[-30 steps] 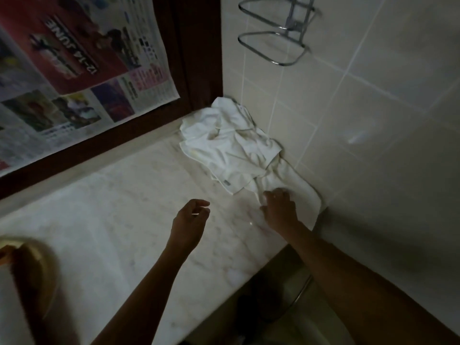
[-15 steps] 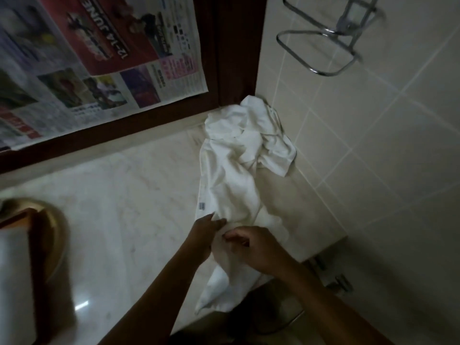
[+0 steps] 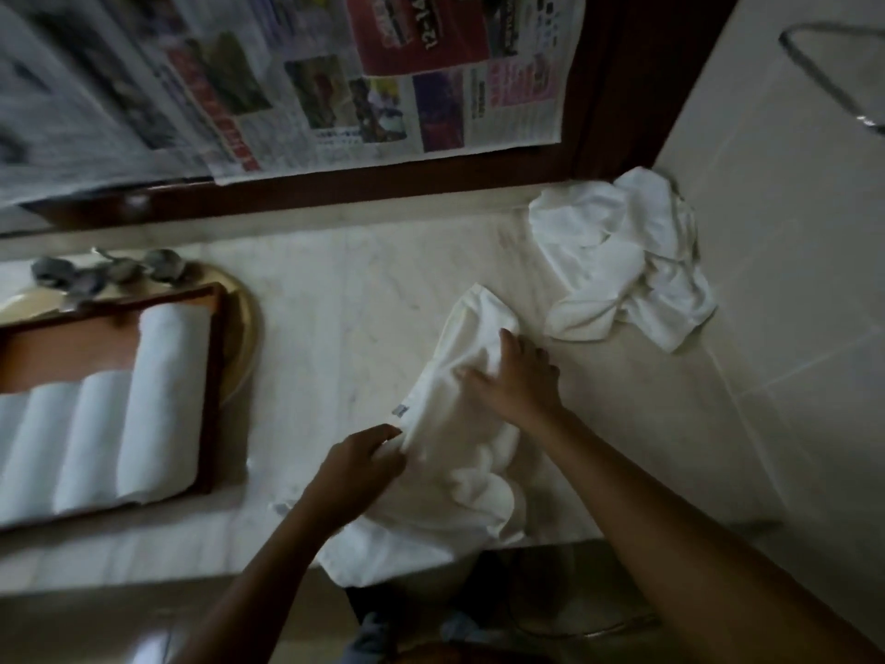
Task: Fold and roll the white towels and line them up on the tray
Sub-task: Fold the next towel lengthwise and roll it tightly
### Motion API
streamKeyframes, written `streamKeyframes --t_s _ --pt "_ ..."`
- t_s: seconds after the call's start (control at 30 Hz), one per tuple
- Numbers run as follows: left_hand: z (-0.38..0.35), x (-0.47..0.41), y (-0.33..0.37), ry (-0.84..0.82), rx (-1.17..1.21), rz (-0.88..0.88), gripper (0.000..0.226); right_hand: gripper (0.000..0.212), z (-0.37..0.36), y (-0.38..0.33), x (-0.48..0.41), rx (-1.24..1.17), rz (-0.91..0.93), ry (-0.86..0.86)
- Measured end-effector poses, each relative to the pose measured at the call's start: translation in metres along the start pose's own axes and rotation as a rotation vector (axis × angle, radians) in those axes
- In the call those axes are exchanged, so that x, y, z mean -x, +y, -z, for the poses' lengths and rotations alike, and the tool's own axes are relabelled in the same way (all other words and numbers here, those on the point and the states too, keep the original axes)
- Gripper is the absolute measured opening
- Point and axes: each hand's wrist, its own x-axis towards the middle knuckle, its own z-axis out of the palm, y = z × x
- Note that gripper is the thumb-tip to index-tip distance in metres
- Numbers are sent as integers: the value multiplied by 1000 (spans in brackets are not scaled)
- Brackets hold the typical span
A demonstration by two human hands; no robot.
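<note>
White towel (image 3: 462, 452), pulled clear of the pile (image 3: 613, 261).
Left hand (image 3: 357, 472) pinches its edge; right hand (image 3: 517, 381) now lies spread on it; tray (image 3: 218, 376) of rolls (image 3: 163, 400) at left.

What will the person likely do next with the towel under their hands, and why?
Probably spread the towel flat on the counter. It lies bunched, its near end hanging over the edge, with the left hand gripping its side and the right hand resting on top. Folding needs it flat first.
</note>
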Motion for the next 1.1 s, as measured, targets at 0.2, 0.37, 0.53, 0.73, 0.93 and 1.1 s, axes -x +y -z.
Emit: streamKeyframes --t_s 0.2,0.37,0.53,0.73,0.93,1.1 --pt "26 44 -78 -76 -149 121 23 36 -65 -45 35 -78 238 -26" --pt "51 55 -111 224 11 133 41 23 -73 -71 94 -410 245 -117" --pt "67 62 -114 45 247 10 48 15 -70 -111 180 -576 357 -271" --pt "79 113 -113 -5 533 -172 23 31 -63 -123 243 -768 280 -245" --pt "114 147 -72 -180 -50 -571 8 110 -28 -126 276 -673 345 -148" --pt "119 150 -65 -79 -352 -725 14 48 -6 -156 279 -542 409 -110"
